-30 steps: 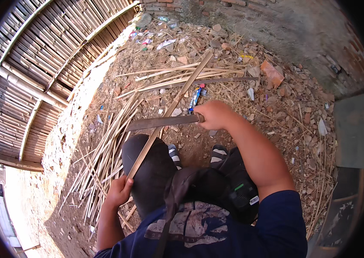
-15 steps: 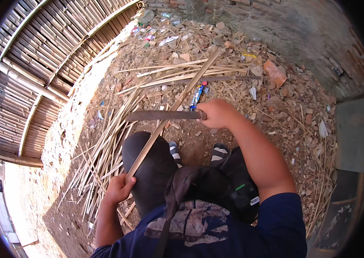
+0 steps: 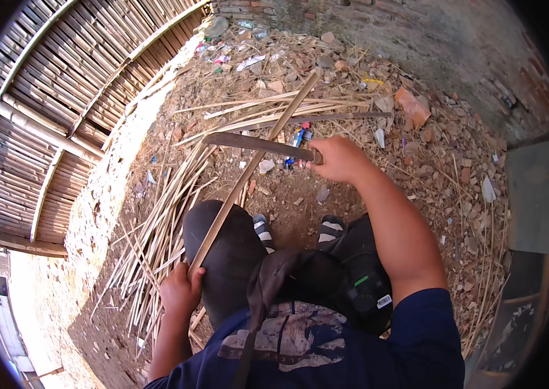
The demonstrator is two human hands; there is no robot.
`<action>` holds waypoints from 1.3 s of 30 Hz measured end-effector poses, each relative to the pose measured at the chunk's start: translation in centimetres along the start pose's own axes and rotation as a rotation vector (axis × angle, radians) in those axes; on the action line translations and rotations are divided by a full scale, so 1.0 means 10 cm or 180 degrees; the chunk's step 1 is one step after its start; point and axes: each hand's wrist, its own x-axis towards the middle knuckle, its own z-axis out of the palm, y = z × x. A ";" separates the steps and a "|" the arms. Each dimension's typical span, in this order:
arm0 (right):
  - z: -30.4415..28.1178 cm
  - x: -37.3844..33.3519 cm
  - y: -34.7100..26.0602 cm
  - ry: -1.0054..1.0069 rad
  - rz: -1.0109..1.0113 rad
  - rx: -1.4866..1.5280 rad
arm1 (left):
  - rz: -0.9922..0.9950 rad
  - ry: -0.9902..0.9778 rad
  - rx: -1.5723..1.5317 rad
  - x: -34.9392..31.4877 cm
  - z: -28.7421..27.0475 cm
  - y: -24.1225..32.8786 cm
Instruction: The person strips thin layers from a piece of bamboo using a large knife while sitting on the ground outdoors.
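Note:
A long split bamboo strip [image 3: 235, 192] slants from my left hand [image 3: 181, 289] up and away over my left knee. The fingers of that hand are closed round its near end. My right hand [image 3: 338, 159] grips the handle of a machete [image 3: 255, 144], whose dark, curved-tip blade points left and lies across the strip, well up its length. Whether the edge bites into the bamboo cannot be made out. Beside my left leg lies a pile of thin bamboo strips [image 3: 162, 240]; more strips [image 3: 255, 115] lie beyond the blade.
Rubble and litter cover the ground, with a brick chunk [image 3: 412, 108] at the far right and a blue wrapper [image 3: 298, 137] near the machete. A bamboo slat wall [image 3: 47, 97] stands on the left, a brick and plaster wall [image 3: 443, 52] at the back right.
My right hand and the machete have moved away from me along the strip and slightly right, the blade now tilted. My left hand keeps its hold, and the strip's far end has shifted a little left.

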 end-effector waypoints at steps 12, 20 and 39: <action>0.17 0.02 -0.17 -0.0399 -0.0542 0.0331 | 0.0648 0.0118 -0.0688 0.05 0.16 -0.21; 0.03 0.04 0.11 -0.0077 0.0071 0.0677 | 0.0532 -0.0077 -0.0749 0.11 0.08 -0.21; -0.02 -0.05 0.08 -0.0040 -0.0127 0.0269 | 0.0607 -0.0123 -0.0424 0.14 0.05 -0.19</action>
